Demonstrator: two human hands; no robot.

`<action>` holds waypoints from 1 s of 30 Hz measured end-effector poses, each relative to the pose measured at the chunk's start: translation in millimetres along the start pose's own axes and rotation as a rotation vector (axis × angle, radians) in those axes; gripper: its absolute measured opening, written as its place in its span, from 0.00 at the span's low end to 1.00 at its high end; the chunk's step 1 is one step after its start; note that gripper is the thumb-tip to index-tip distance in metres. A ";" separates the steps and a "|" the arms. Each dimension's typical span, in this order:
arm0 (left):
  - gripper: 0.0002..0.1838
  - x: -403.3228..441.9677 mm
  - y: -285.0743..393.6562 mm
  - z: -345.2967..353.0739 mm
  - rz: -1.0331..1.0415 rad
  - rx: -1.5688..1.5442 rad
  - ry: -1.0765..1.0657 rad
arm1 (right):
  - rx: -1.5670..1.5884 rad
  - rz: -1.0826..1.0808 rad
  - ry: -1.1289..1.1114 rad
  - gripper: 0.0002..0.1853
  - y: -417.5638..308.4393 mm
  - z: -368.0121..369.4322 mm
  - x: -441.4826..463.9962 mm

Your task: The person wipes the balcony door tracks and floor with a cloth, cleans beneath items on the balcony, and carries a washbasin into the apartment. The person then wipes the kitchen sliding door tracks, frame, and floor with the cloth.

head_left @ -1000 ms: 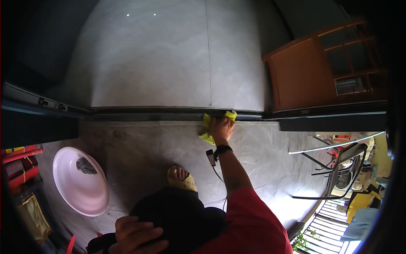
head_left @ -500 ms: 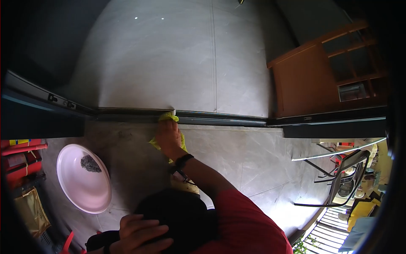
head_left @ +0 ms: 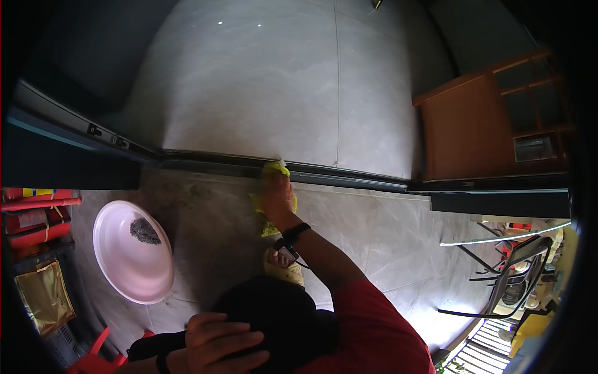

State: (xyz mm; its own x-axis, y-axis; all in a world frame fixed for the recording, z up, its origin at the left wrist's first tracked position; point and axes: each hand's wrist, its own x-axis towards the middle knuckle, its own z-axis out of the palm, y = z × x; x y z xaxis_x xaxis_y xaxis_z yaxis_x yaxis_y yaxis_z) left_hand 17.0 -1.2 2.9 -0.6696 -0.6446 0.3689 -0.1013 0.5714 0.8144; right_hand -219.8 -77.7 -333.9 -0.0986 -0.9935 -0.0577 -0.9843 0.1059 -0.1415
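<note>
Your right hand (head_left: pixel 278 196) has moved left along the track (head_left: pixel 349 177) since 1 second ago, clamped on the cloth (head_left: pixel 270 230); your left hand (head_left: pixel 219 341) lies over your knee (head_left: pixel 277 305), fingers slightly apart.

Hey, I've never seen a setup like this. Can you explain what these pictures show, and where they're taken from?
There's no robot here: these are a person's own bare hands. One camera, worn on the head, looks forward and down, so the person's knee in black clothing shows below. The right hand, reaching from a red sleeve, holds a crumpled yellow-green cloth at a long dark floor track. The left hand rests on the knee. On the grey tiled floor sits a pale pink oval basin with a mottled grey clump inside; I can't tell what that is.
</note>
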 end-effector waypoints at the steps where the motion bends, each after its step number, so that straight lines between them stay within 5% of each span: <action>1: 0.16 -0.3 0.2 -0.2 -0.001 0.005 -0.003 | -0.057 -0.068 0.012 0.31 -6.0 2.7 4.7; 13: 0.17 -10.9 3.7 -4.5 -0.034 0.065 0.020 | 0.398 -0.503 0.085 0.22 -144.5 22.8 79.9; 16: 0.17 -13.8 5.7 -6.0 -0.042 0.073 0.048 | 0.465 -0.567 -0.082 0.22 -141.6 12.0 103.4; 18: 0.18 -14.4 6.7 -4.2 -0.035 0.076 0.068 | 1.019 -0.350 -0.492 0.22 -125.7 -23.0 110.0; 19: 0.18 -14.6 7.1 -3.8 -0.015 0.063 0.063 | 1.016 -0.371 -0.495 0.22 -122.7 -24.5 111.2; 21: 0.18 -15.3 7.8 -3.4 -0.004 0.071 0.083 | 1.930 0.081 -0.769 0.23 -123.1 -27.2 112.7; 24: 0.17 -15.9 7.0 -4.8 0.040 0.014 0.114 | 2.161 -0.022 -0.937 0.24 -133.7 -89.6 104.1; 30: 0.17 -30.6 -1.3 -12.2 0.058 0.013 0.134 | 2.022 -0.497 -1.116 0.27 -200.6 -238.4 79.7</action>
State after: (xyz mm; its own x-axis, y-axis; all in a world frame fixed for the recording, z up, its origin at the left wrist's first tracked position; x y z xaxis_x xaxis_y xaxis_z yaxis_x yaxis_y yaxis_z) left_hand 46.6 11.5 -4.0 -0.5707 -0.6719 0.4721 -0.0752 0.6153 0.7847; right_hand -65.1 -188.4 -74.4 0.7766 -0.6267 0.0639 0.4911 0.5387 -0.6845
